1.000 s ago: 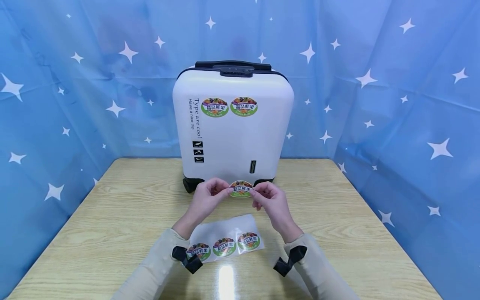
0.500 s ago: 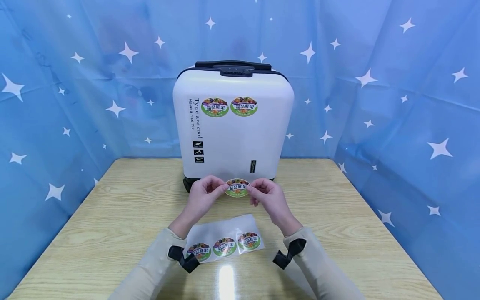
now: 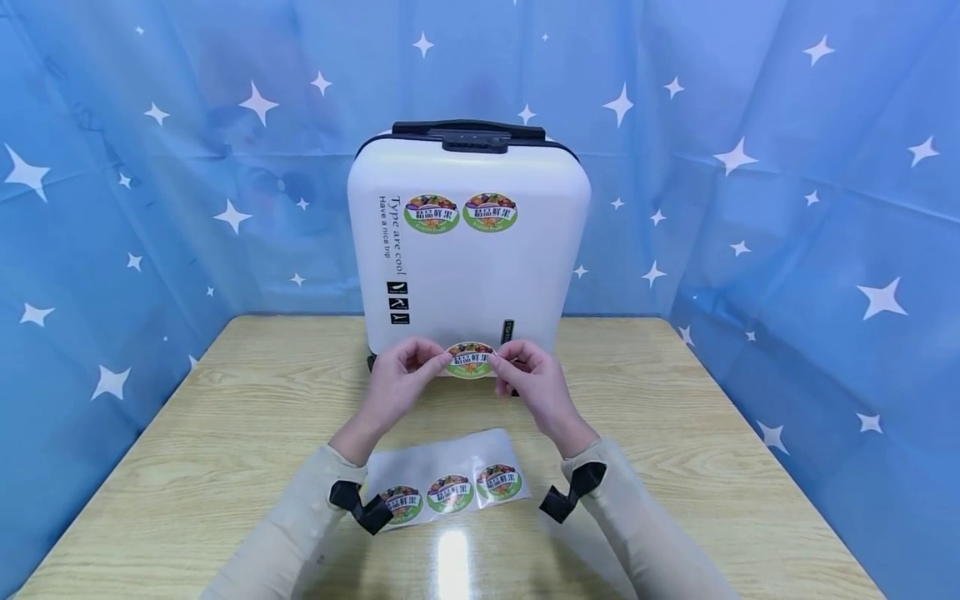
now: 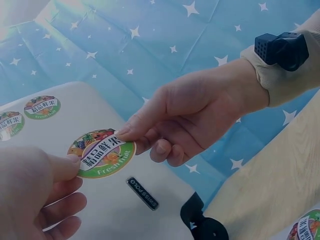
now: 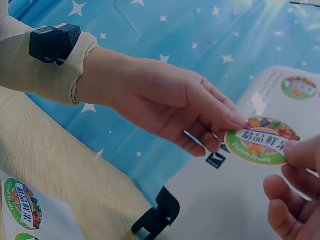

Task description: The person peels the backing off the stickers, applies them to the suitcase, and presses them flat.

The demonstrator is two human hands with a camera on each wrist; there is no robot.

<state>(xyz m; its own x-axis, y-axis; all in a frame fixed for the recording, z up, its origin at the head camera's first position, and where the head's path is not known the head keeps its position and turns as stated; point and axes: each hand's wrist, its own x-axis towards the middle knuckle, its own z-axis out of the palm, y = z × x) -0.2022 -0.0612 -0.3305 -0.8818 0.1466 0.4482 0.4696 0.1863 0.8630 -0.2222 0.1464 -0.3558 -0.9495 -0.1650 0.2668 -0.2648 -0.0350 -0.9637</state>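
Note:
An oval fruit sticker (image 3: pixel 470 361), with a green lower edge and a white lettered band, is stretched level between both hands. My left hand (image 3: pixel 399 377) pinches its left end between thumb and fingers. At the opposite end, my right hand (image 3: pixel 537 385) pinches the sticker the same way. Behind it stands a white suitcase (image 3: pixel 472 275), its lower front overlapped by the sticker in the head view. Two matching stickers, a left one (image 3: pixel 432 214) and a right one (image 3: pixel 490 212), sit side by side on the suitcase's upper front.
A white backing sheet (image 3: pixel 442 457) with three oval stickers lies on the wooden table (image 3: pixel 637 433), partly under the left sleeve. A small dark nameplate (image 4: pixel 142 193) is on the suitcase's lower front. Blue star-printed cloth (image 3: pixel 787 208) surrounds the table on the back and sides.
Both hands have moved forward and slightly left with the sticker, bringing it up over the suitcase's lower edge in the head view. The backing sheet has stayed put.

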